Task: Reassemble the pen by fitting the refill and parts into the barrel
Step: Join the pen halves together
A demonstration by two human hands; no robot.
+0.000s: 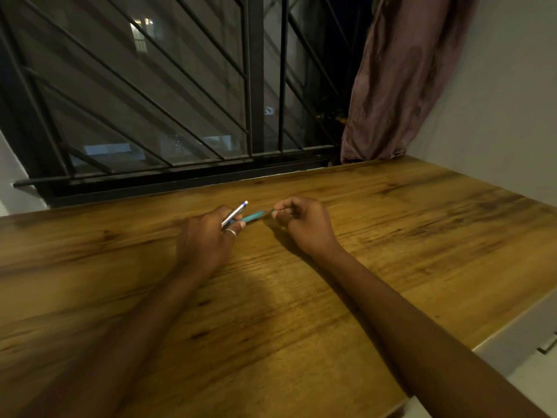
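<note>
My left hand [205, 239] grips a silver pen part with a blue and white end [236, 213], which sticks up and to the right out of my fingers. A teal pen part [253, 217] runs from my left fingertips toward my right hand [304, 226]. The thumb and forefinger of my right hand pinch its far tip. Both hands rest on the wooden table [391, 251] near its far edge, a short gap apart. Whether the teal part lies on the table or is lifted off it, I cannot tell.
A barred dark window [180, 101] runs along the table's far edge. A brownish curtain [401, 79] hangs at the back right beside a pale wall [497, 101]. The table's right edge drops off toward a grey surface [518, 336].
</note>
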